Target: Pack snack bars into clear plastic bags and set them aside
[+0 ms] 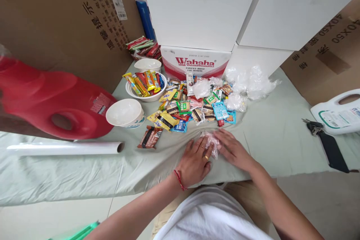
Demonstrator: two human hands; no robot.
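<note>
A crumpled bundle of clear plastic [211, 144] lies near the front of the cloth-covered table, gripped between my two hands. My left hand [196, 157], with a ring and a red bracelet, presses its fingers onto the bundle's left side. From the right, the fingers of my right hand [234, 150] rest against the same plastic. What may be inside it cannot be made out. Just beyond is a pile of wrapped snacks [184, 107], with a brown snack packet [150, 137] apart at its left. More crumpled clear plastic [235, 102] sits behind, to the right.
A white bowl [132, 95] holds wrapped snack sticks; another bowl [123, 112] stands nearer. Left are a red jug [56, 97] and a white roll [64, 148]. Boxes [197, 63] wall the back. Keys with a black holder [329, 148] and a white jug [339, 114] lie right.
</note>
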